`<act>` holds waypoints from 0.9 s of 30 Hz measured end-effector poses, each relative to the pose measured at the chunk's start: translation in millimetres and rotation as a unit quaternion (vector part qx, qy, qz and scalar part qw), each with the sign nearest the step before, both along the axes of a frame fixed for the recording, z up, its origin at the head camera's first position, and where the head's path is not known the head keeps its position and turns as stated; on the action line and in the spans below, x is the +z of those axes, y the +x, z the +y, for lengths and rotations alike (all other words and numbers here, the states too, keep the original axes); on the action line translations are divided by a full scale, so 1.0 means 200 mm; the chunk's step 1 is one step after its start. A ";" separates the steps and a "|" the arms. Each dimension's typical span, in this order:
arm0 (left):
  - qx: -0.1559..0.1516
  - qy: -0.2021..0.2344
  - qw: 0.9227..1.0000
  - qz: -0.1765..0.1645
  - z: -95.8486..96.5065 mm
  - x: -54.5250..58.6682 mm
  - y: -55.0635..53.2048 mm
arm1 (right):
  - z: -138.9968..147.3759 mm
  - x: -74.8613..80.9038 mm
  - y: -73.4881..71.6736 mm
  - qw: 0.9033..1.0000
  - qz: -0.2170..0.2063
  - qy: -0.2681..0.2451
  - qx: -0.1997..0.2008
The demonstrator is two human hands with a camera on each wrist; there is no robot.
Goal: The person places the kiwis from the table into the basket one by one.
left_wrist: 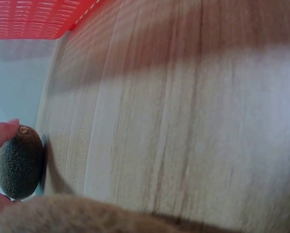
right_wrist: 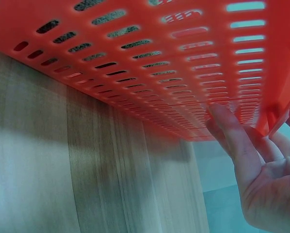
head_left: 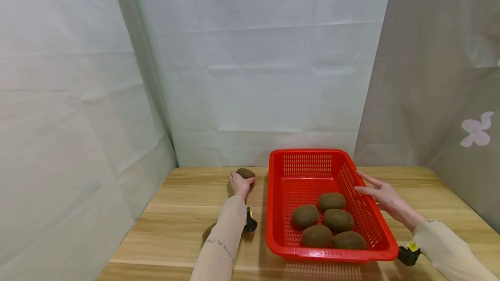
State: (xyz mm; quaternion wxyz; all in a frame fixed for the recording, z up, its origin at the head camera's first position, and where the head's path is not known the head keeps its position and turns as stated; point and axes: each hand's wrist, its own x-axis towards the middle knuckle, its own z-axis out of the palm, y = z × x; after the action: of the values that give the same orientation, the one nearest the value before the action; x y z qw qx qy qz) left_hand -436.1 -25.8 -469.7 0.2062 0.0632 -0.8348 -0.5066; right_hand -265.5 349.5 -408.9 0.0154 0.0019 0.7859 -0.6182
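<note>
My left hand (head_left: 241, 184) reaches to the far part of the table and grips a brown kiwi (head_left: 245, 173) between thumb and fingers. In the left wrist view that kiwi (left_wrist: 21, 165) sits by the table's edge, a fingertip on its end. To the right, a red plastic basket (head_left: 304, 253) holds several kiwis (head_left: 338, 220), grouped in its nearer half. Against the basket's right side rests my right hand (head_left: 384, 196), its fingers spread along the rim. The right wrist view has one finger (right_wrist: 232, 131) touching the slotted outer wall.
Another kiwi (head_left: 208, 231) lies on the wooden table (head_left: 168, 233), partly hidden by the left forearm. A fuzzy brown surface (left_wrist: 77, 216) fills the bottom of the left wrist view. Pale hanging sheets (head_left: 254, 77) enclose the table's back and sides.
</note>
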 end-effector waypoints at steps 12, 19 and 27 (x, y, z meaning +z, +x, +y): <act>0.002 0.005 1.000 -0.010 0.00 0.01 0.01 | 0.00 -0.01 0.00 1.000 -0.001 -0.003 -0.011; 0.002 0.009 1.000 -0.011 0.00 0.01 -0.01 | -0.01 0.00 0.00 1.000 -0.003 0.000 -0.014; -0.017 0.022 1.000 -0.007 -0.02 -0.01 -0.03 | 0.00 -0.01 -0.01 1.000 -0.003 0.007 -0.013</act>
State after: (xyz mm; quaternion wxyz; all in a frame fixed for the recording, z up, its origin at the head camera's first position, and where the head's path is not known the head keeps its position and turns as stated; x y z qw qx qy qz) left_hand -441.9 -28.8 -470.7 0.1905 0.0568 -0.8256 -0.5281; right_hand -266.6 349.1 -410.4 0.0093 0.0139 0.7899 -0.6131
